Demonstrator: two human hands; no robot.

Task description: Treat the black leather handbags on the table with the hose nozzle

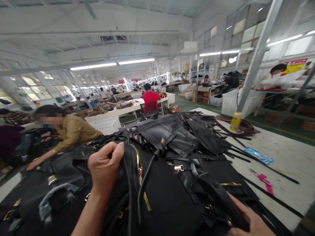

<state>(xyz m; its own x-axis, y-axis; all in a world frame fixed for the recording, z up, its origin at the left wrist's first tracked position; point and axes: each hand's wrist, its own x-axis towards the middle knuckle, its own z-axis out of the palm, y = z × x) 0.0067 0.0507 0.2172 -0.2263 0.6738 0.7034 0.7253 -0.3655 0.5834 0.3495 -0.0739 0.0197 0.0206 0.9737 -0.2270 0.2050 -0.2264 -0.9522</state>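
Pale table (290,149) at three o'clock, workshop (147,19) at twelve; left hand (105,164) grips black, gold-zipped bag (167,186), right hand (252,219) a strap (227,205).

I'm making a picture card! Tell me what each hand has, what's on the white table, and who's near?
Left hand: closed on a black bag
Bag's front: gold zipper
Right hand: gripping a black handle
White table: yellow bottle, blue packet, pink-handled tool, more black bags
Nearby: person in tan, left
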